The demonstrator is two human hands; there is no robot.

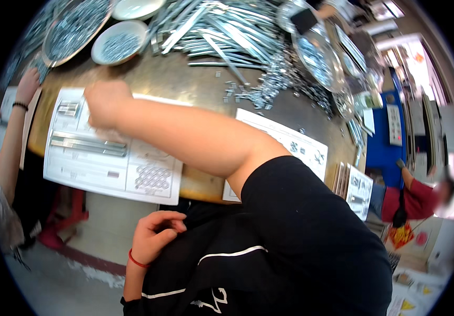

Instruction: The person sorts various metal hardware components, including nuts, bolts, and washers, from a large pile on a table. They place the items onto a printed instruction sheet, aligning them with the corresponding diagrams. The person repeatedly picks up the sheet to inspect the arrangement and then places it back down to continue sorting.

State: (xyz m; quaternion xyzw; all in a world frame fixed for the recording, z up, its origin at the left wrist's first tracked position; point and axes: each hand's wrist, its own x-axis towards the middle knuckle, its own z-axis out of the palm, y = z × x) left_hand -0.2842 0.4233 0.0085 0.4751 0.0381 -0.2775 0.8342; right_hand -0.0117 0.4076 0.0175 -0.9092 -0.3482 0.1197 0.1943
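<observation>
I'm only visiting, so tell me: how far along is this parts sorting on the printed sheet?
Done: long metal bars and small pieces lie on the printed sheet. In hand: the right hand reaches over it; the left hand rests low. Left: the metal pile remains large.

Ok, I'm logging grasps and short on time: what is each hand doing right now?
Left hand: fingers curled, resting in the lap, nothing visibly held.
Right hand: closed over the white printed paper sheet; contents cannot be told.

A round wooden table (pixel 184 79) stands on a pale grey floor (pixel 69 284) with a red stool (pixel 63 221) beneath and bright windows (pixel 414 68) at the right.
</observation>
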